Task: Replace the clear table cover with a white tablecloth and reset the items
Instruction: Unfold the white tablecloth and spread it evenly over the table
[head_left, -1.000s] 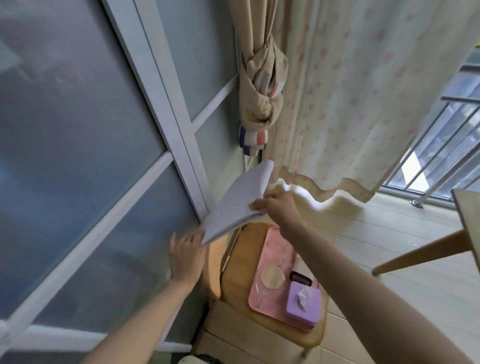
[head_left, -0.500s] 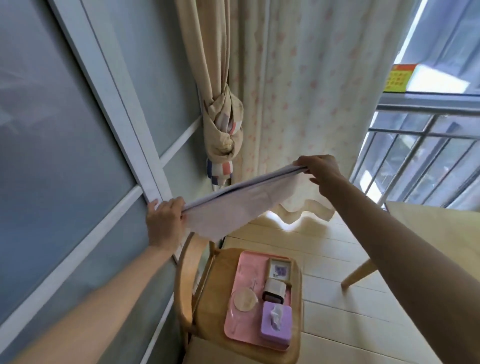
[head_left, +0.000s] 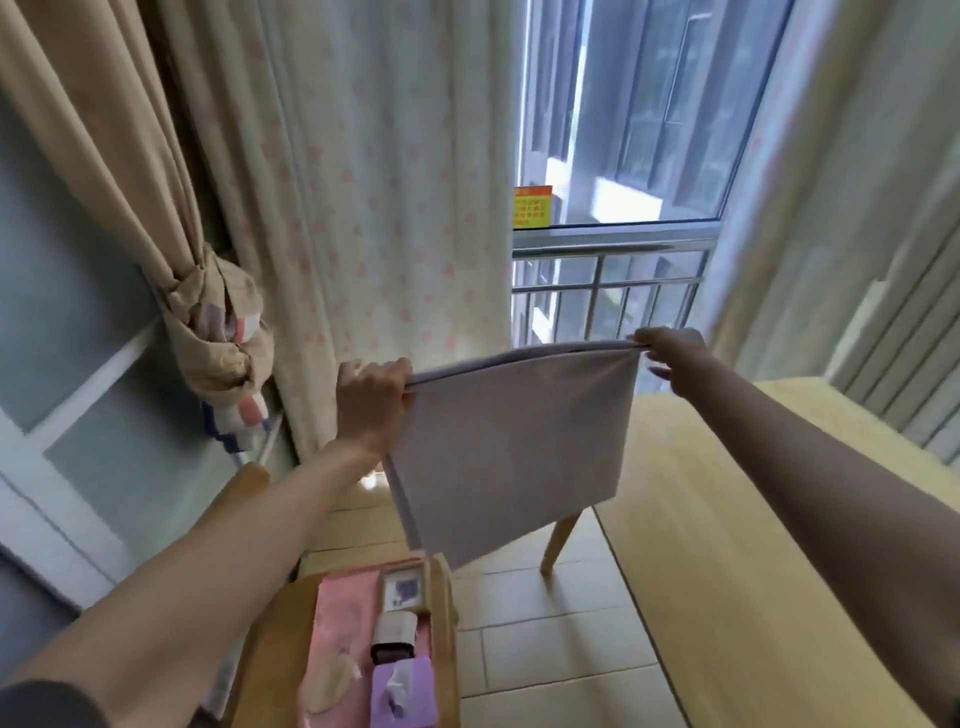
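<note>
A folded white tablecloth (head_left: 511, 447) hangs in the air in front of me, stretched by its top edge. My left hand (head_left: 370, 397) grips its left top corner and my right hand (head_left: 672, 351) pinches its right top corner. The bare light wooden table (head_left: 769, 514) stands to the right, under my right forearm. Low down, a pink tray (head_left: 337, 618) lies on a wooden chair (head_left: 270, 644). The tray holds a purple tissue box (head_left: 402, 691), a small picture frame (head_left: 405, 590), a round beige item (head_left: 330, 680) and a small grey and black object (head_left: 395, 631).
A knotted beige curtain (head_left: 218, 338) and a sheer patterned curtain (head_left: 395, 208) hang at the left and centre. Behind the cloth is a window with a metal railing (head_left: 608, 283). A frosted glass door (head_left: 67, 312) fills the left side. Tiled floor (head_left: 545, 639) lies between chair and table.
Both hands swung the folded tablecloth to the right, away from the glass door toward the table, and it now hangs flat and vertical. The view turned right with them.
</note>
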